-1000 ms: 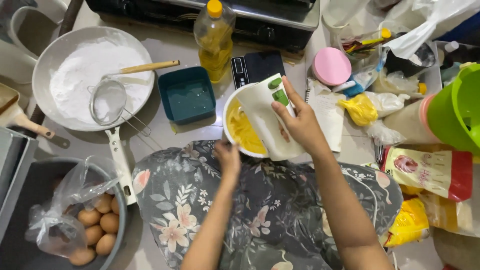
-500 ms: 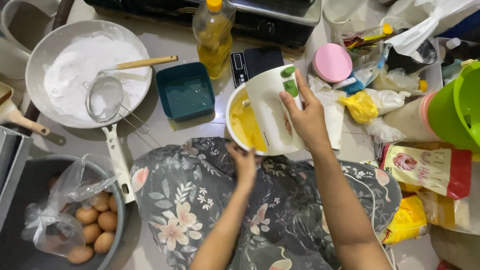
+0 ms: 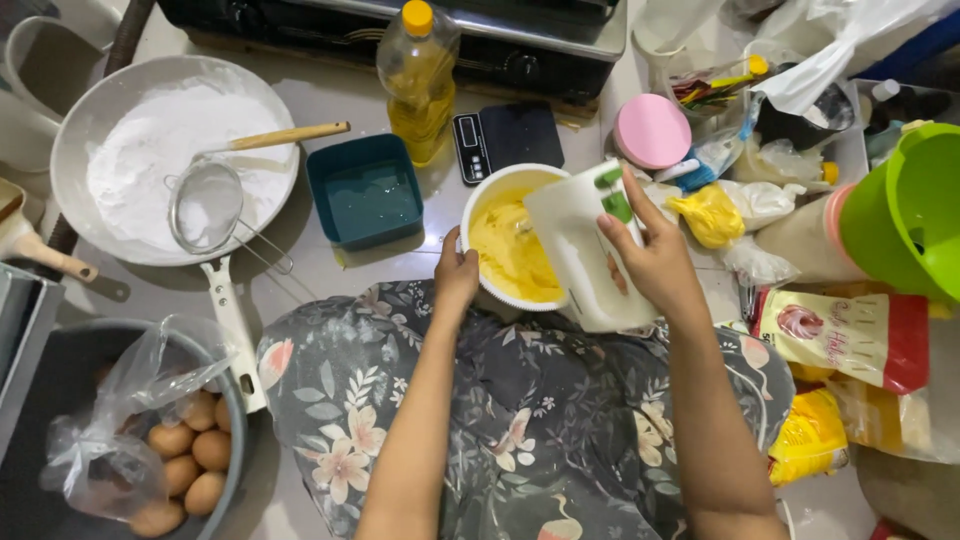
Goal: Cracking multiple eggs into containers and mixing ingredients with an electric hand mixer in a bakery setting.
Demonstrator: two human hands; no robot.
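A white bowl (image 3: 482, 197) of yellow batter stands on the floor just beyond my flowered lap. My right hand (image 3: 655, 262) grips a white electric hand mixer (image 3: 580, 250) with green buttons, its beaters down in the batter and hidden. My left hand (image 3: 457, 277) rests on the bowl's near rim and holds it. Both forearms reach forward over my knees.
A white pan of flour (image 3: 160, 150) with a wooden-handled sieve (image 3: 205, 205) lies at left. Around the bowl are a teal square container (image 3: 365, 192), an oil bottle (image 3: 418, 80), a kitchen scale (image 3: 505, 135), a pink lid (image 3: 652, 130), a green bucket (image 3: 915, 210), packets at right, and bagged eggs (image 3: 185, 455).
The mixer and my right hand have shifted slightly right and tilted over the bowl. My left hand stays on the rim.
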